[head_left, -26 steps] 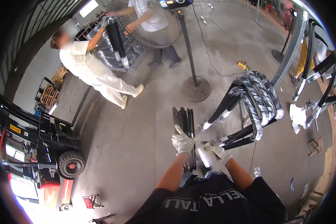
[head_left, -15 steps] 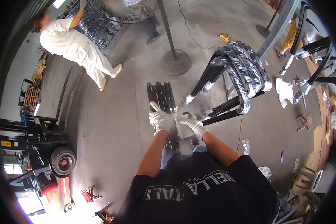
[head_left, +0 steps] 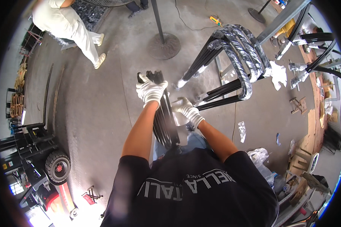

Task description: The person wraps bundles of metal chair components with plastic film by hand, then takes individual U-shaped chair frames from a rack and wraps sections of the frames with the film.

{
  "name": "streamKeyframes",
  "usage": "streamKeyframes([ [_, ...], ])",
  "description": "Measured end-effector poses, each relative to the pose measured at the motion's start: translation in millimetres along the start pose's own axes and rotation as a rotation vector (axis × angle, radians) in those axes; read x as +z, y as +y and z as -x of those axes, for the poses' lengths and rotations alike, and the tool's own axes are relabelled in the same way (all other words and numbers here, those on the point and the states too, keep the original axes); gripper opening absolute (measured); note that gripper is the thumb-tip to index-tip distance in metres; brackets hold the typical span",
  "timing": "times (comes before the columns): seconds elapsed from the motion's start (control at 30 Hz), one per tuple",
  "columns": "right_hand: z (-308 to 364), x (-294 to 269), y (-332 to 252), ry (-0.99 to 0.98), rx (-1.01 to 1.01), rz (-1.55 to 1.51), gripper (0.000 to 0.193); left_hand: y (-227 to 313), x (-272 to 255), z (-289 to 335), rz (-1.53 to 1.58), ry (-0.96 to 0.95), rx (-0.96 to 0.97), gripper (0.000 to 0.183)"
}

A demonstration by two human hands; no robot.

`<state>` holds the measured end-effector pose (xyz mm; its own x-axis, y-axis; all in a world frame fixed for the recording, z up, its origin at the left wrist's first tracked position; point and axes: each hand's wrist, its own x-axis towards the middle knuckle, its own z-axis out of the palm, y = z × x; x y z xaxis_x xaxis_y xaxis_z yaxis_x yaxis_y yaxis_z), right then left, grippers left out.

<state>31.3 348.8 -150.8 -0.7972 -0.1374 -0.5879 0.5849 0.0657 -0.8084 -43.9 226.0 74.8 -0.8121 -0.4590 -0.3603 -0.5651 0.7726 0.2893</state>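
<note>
A bundle of black bent metal tubes point(head_left: 162, 122) stands in front of me, its near end close to my legs. My left hand point(head_left: 150, 90), in a white striped glove, is closed over the bundle near its far end. To the right of the tubes is my right hand point(head_left: 187, 110), also gloved, with its fingers curled. A whitish, pale sheet or roll point(head_left: 181, 119) shows beside the tubes under that hand; its kind is unclear. Close by on the right stand several black bent tube frames point(head_left: 238, 56), their curved ends wrapped in clear film.
A fan stand's round base point(head_left: 163, 46) is ahead. A person in white point(head_left: 75, 28) stands at the far left. A forklift wheel point(head_left: 58, 167) is on the left. On the right lie a small wooden stool point(head_left: 298, 105), film scraps point(head_left: 241, 131) and a yellow-orange tool point(head_left: 215, 20).
My left hand has moved up to the far end of the tube bundle. My right hand remains beside the bundle. The view has shifted, and the person in white appears farther toward the upper left.
</note>
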Motion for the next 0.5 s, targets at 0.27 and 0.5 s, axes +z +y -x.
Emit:
streamKeyframes([
  [0.27, 61, 15, -12, -0.02, -0.189, -1.246, 0.036, -126, 53, -60, 1.317, -0.632, -0.244, 0.081],
  [0.5, 48, 11, 7, -0.03, -0.173, -0.954, 0.051, -209, 182, -63, 1.436, -0.878, 0.363, 0.04],
])
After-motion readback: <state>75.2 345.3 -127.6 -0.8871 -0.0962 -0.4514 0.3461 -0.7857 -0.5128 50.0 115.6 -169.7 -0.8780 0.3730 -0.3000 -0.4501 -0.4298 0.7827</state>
